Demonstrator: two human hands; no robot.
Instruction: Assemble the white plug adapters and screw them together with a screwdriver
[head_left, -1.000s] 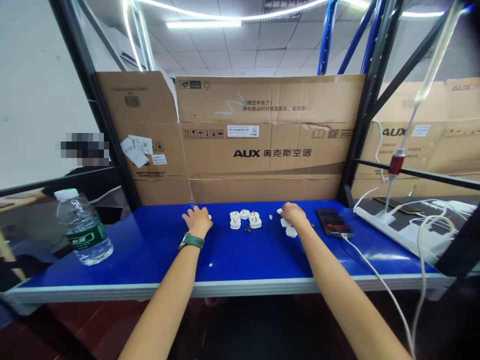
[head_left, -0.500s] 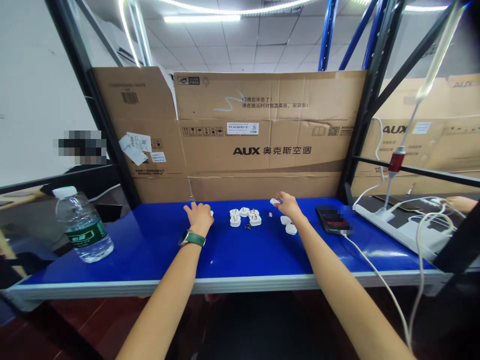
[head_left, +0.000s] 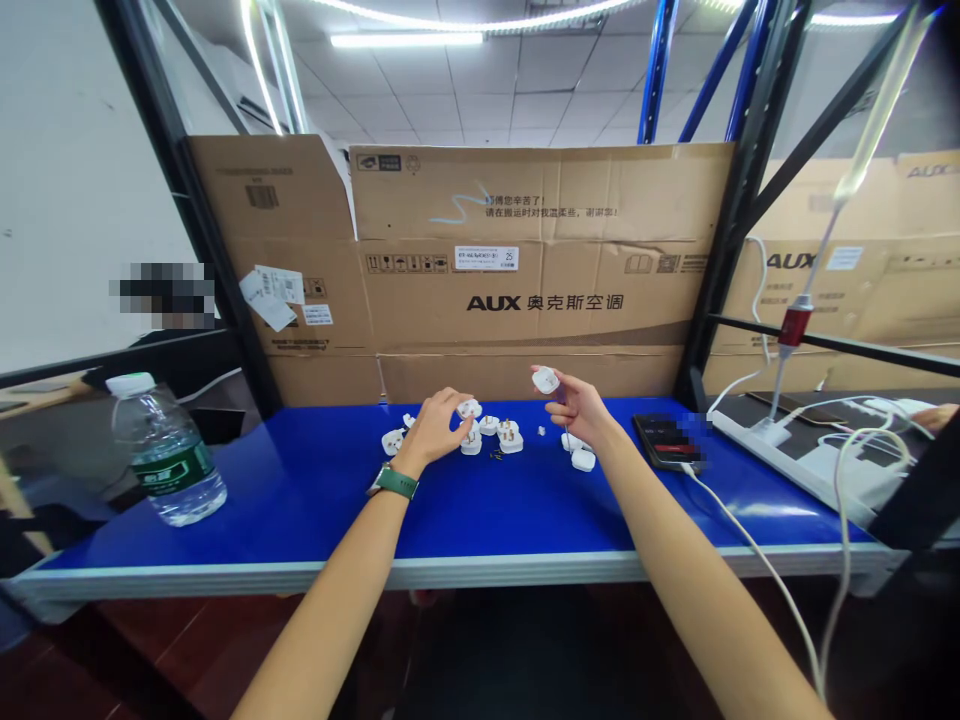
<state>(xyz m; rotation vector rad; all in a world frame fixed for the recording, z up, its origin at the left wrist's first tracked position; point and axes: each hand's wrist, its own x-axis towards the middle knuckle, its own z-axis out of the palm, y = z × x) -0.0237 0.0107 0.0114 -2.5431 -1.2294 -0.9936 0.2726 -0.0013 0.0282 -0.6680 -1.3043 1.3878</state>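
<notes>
My left hand [head_left: 436,427], with a green watch on its wrist, is raised over the blue table [head_left: 480,500] and pinches a white plug part [head_left: 469,408]. My right hand [head_left: 576,405] is lifted too, palm up, holding another white plug part [head_left: 545,380] at its fingertips. Between and below the hands lie several white plug pieces [head_left: 501,435] with brass pins, two more white plug parts [head_left: 394,438] at the left and two white covers [head_left: 579,452] under my right wrist. A few tiny screws [head_left: 495,456] lie near the group.
A water bottle [head_left: 166,452] stands at the table's left. A dark phone [head_left: 664,441] with a white cable lies at the right, beside a white power strip [head_left: 795,460]. Cardboard boxes [head_left: 525,270] wall off the back. Another person's hand [head_left: 937,415] shows at far right.
My left hand has lifted off the table and moved right with a plug part, uncovering pieces beneath it. My right hand has risen from the table with its plug part.
</notes>
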